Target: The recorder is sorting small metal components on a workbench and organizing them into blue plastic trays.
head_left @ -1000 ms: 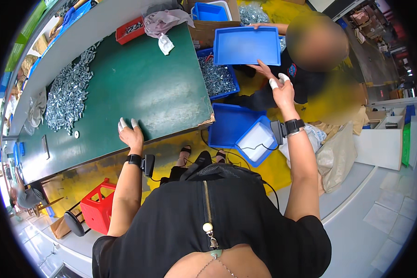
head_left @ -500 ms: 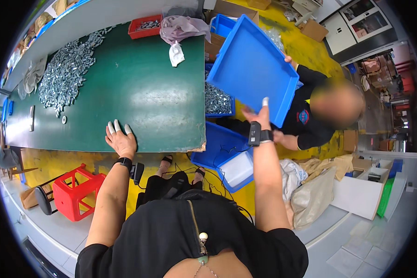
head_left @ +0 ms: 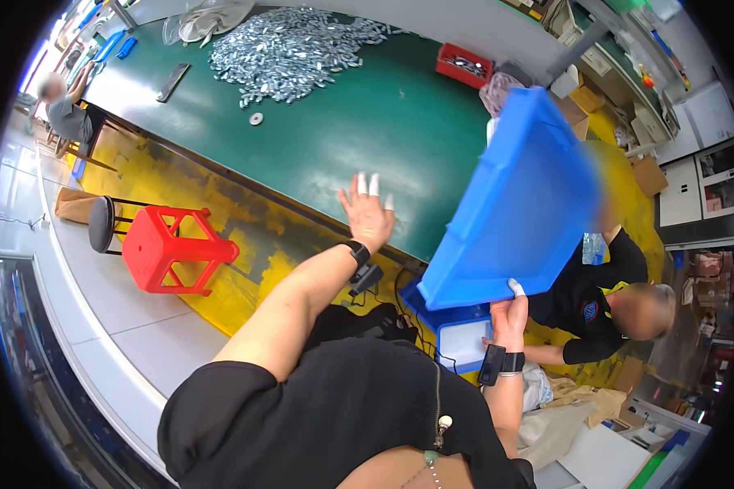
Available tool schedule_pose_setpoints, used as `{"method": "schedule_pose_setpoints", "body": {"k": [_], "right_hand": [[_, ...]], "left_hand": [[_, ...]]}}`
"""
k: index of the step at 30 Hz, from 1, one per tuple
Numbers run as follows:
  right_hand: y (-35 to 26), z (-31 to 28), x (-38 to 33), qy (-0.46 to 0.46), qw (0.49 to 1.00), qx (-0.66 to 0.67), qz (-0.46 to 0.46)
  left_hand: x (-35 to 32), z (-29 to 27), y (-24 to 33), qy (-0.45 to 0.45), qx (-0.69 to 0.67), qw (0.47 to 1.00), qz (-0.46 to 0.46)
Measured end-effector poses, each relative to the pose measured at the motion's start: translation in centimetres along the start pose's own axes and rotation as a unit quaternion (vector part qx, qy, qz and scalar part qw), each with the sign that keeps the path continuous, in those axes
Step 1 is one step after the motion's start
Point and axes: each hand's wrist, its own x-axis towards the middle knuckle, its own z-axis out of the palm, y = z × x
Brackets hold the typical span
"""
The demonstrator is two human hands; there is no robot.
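Observation:
A large shallow blue plastic tray (head_left: 506,212) is raised and tilted beside the green table's right end. My right hand (head_left: 510,316) grips its lower edge, thumb up against the rim. Spread fingers with white fingertip covers show on my left hand (head_left: 369,216), which rests at the table's near edge with nothing in it. Dark bands with small devices are strapped on both my wrists. A co-worker (head_left: 603,301) in a black shirt stands on the far side of the tray, one arm reaching behind it; that hand is hidden.
Small shiny metal parts (head_left: 289,53) lie heaped on the green table (head_left: 383,106), near a white ring (head_left: 256,119) and a dark flat bar (head_left: 173,82). A red bin (head_left: 463,67) sits farther back. Red stool (head_left: 159,248) stands at left; another person (head_left: 69,110) sits beyond.
The view has swung left. The tray has tipped more upright and come lower, and my right hand has gone from open fingers by it to gripping its edge. My left hand stays at the table.

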Motion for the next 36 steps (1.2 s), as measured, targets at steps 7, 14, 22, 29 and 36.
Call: {"method": "schedule_pose_setpoints", "body": {"k": [7, 14, 22, 29, 36], "right_hand": [[3.2, 7.9, 0.6, -0.061, 0.960, -0.269, -0.049], [4.7, 17.0, 5.3, -0.049, 0.832, -0.552, -0.021], [4.9, 16.1, 14.5, 0.062, 0.768, -0.613, -0.173], [2.8, 16.9, 18.6, 0.061, 0.564, -0.791, -0.231], [2.1, 14.1, 23.5, 0.034, 0.581, -0.766, -0.274]], "left_hand": [[0.0, -3.6, -12.9, -0.048, -0.619, 0.763, -0.182], [-7.8, -6.1, -36.0, -0.015, -0.598, 0.727, -0.337], [-14.5, -11.9, -42.0, 0.016, -0.466, 0.717, -0.518], [-5.8, -11.8, -36.9, -0.061, -0.504, 0.727, -0.462], [5.8, -12.8, -35.1, -0.139, -0.491, 0.799, -0.317]]}}
